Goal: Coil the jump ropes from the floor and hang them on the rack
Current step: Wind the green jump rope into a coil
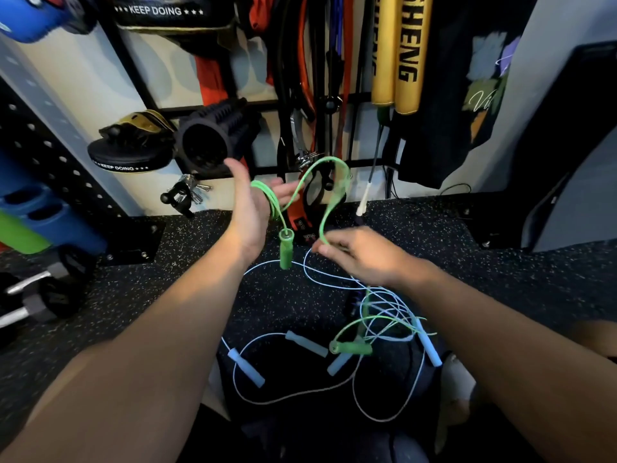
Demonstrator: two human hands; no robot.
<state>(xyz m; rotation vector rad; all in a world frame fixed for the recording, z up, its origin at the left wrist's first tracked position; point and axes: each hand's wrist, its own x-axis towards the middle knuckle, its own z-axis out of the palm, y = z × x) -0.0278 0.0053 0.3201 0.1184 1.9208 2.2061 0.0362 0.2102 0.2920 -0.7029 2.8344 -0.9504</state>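
A green jump rope (329, 177) is looped several times around my left hand (248, 208), which is raised with its fingers spread. One green handle (286, 248) dangles below that palm. My right hand (357, 250) pinches the green cord a little lower and to the right, and the cord arcs up between the two hands. The other green handle (350, 348) lies on the floor among tangled pale blue ropes (320, 279) with pale blue handles (246, 368). The black wall rack (233, 105) stands behind the hands.
Resistance bands (307, 78), gold pads (397, 51), a black roller (213, 135) and a dark shirt (467, 95) hang on the rack. Dumbbells (40, 295) lie on the speckled floor at left. A perforated black upright (50, 145) stands at left.
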